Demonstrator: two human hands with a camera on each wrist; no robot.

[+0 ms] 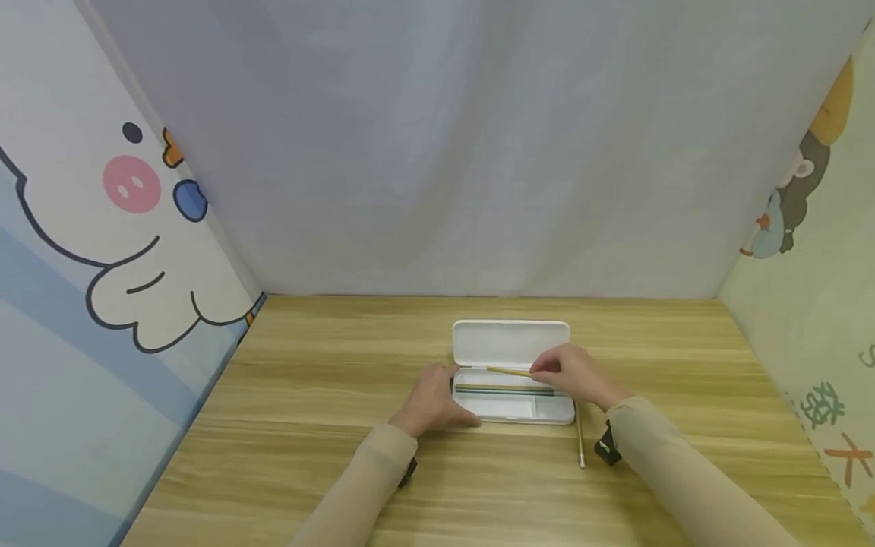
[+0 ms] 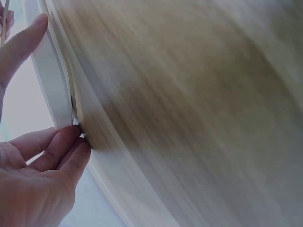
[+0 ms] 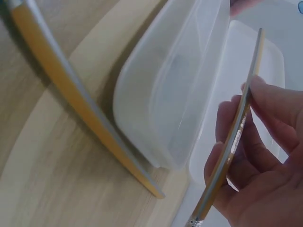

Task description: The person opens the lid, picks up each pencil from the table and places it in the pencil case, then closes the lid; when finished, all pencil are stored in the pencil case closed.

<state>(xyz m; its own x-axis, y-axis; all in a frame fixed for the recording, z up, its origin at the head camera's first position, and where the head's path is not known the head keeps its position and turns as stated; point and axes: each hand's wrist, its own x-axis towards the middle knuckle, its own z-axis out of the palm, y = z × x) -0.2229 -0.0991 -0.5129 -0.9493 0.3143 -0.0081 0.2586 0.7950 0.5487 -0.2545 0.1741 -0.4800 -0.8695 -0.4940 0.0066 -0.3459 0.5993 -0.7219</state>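
Note:
A white pencil case [image 1: 502, 410] lies on the table with its hinged lid [image 1: 511, 343] raised at the back. My left hand [image 1: 432, 399] grips its left end, thumb along the front edge and curled fingers at the end wall [image 2: 49, 75]. Above the case, my right hand [image 1: 574, 372] pinches a yellow pencil [image 3: 232, 142] between thumb and fingers, its tip pointing left. Inside the case lie slim pencils [image 1: 502, 389], one yellowish and one dark teal, side by side along its length. A second yellow pencil [image 1: 581, 444] rests on the table beside the case's right end.
The wood-grain table [image 1: 328, 456] meets a grey curtain [image 1: 424, 152] at the back. Cartoon-printed panels stand at the left [image 1: 68, 304] and right [image 1: 807, 319]. A dark wrist device [image 1: 607, 447] shows by the right sleeve.

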